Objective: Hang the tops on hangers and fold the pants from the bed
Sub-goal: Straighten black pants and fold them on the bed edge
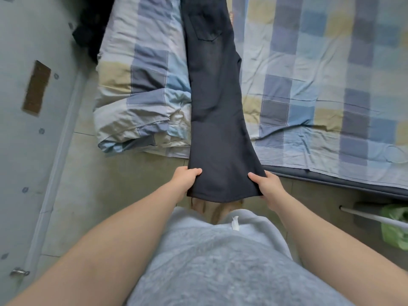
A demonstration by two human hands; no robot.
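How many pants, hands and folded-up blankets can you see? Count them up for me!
Dark pants: 1
Hands: 2 (left hand, right hand, both holding the hem)
Folded checked quilt: 1
Total: 4

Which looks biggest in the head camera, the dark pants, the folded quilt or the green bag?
Largest: dark pants and folded quilt, about alike, so I can't rank them.
Smallest: green bag, though the picture edge cuts it off.

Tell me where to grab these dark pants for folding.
Grip the hem at its two corners from the near edge of the bed: the dark pants lie lengthwise, legs stacked, hem overhanging toward you. Left hand and right hand pinch there.
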